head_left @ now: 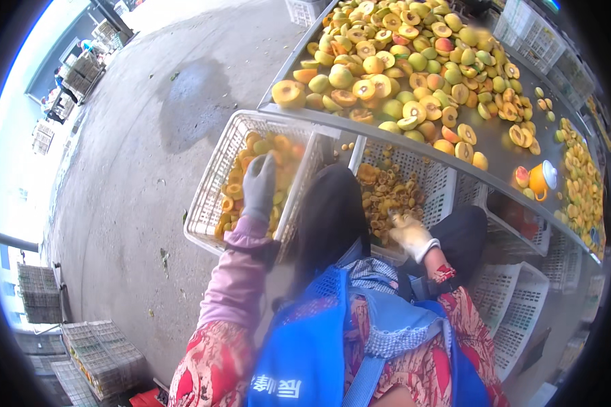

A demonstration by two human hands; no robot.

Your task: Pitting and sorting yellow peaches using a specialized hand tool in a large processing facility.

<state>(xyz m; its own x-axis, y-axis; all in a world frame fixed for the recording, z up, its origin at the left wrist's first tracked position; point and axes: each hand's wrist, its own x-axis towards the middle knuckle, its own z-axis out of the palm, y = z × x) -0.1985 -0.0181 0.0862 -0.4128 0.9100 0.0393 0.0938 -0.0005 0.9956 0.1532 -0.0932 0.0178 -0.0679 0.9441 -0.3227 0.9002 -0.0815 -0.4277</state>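
— Where are your hands?

— My left hand point(258, 186), in a grey glove, hangs over the white slatted crate point(214, 193) at my left knee, fingers loosely together and pointing down, clamped on nothing I can make out. Under and around it lie halved peaches point(278, 152), yellow and orange, cut sides up.

— And the other?

— My right hand point(409, 234), in a stained pale glove, is curled down in the second white crate point(448, 186); whether it grips anything, I cannot tell. Just ahead of its fingers sits a heap of brown peach pits point(383, 193).

— What lies beyond the crates?

— Past both hands runs a metal table point(495, 152), heaped with whole and halved fruit point(400, 68). Off beyond my right hand stands an orange cup with a white lid point(543, 178). Below that hand, more white crates point(516, 305) sit on the floor.
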